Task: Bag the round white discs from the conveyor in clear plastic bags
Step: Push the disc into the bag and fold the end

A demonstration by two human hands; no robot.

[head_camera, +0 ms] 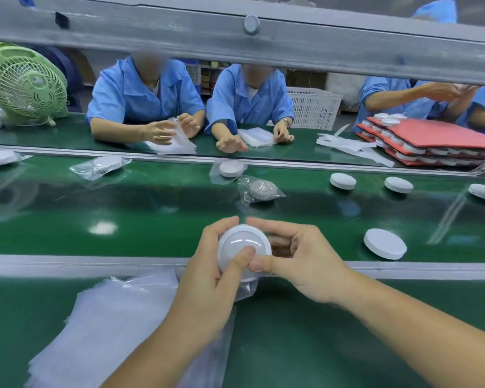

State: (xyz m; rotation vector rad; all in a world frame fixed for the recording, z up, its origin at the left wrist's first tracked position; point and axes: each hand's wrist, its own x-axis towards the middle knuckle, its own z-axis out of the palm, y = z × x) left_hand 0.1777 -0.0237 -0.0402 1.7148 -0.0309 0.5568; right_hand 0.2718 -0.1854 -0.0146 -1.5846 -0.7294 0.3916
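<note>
A round white disc (242, 243) is held up in both hands, over the grey rail where the green conveyor (151, 219) meets the near table (305, 331). The left hand (207, 273) grips it from the left: its fingers (221, 224) curl over the far rim and the thumb presses on the glossy domed face. The right hand (300, 261) pinches the right side, with its fingers (269, 224) bent round the upper edge and its thumb at the lower rim, touching the left thumb. A clear bag (247, 289) hangs below the disc between the wrists; the hands cover its mouth, so whether the disc sits inside it cannot be told. The disc's underside and right rim are hidden. A stack of clear bags (109, 317) lies on the table under the left forearm, blurred and cut off at the bottom. A loose disc (384, 243) lies on the conveyor to the right, and a bagged disc (261, 189) lies farther back.
</note>
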